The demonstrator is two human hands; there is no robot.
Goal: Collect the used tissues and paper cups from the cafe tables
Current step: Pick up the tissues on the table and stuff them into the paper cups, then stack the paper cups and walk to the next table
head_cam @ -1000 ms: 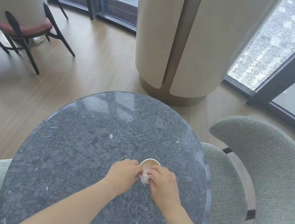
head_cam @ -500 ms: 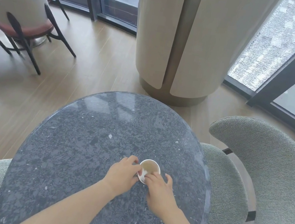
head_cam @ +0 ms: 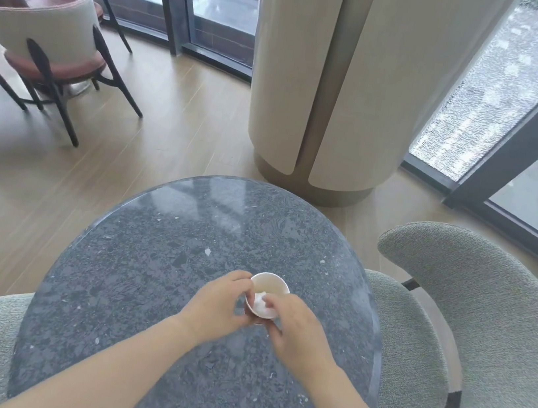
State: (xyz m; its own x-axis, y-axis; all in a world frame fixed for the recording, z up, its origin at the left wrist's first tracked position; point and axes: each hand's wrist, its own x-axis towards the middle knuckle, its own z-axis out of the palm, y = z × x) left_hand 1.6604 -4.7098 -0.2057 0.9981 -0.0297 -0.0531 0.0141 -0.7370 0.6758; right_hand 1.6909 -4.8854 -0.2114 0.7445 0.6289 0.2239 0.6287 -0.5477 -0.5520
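A person's left hand curls its fingers around a white paper cup tipped toward them, right of centre on the round stone table. The right hand pinches a crumpled tissue in the cup's mouth. A grey chair stands by the table's right edge.

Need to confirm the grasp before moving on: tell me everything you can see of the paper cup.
The paper cup is small, white outside and tan-looking inside, with a round open rim facing up toward the camera. It is over the near middle of the dark speckled table. The left hand grips its left side; the right hand holds a crumpled white tissue in its mouth. Its base is hidden.
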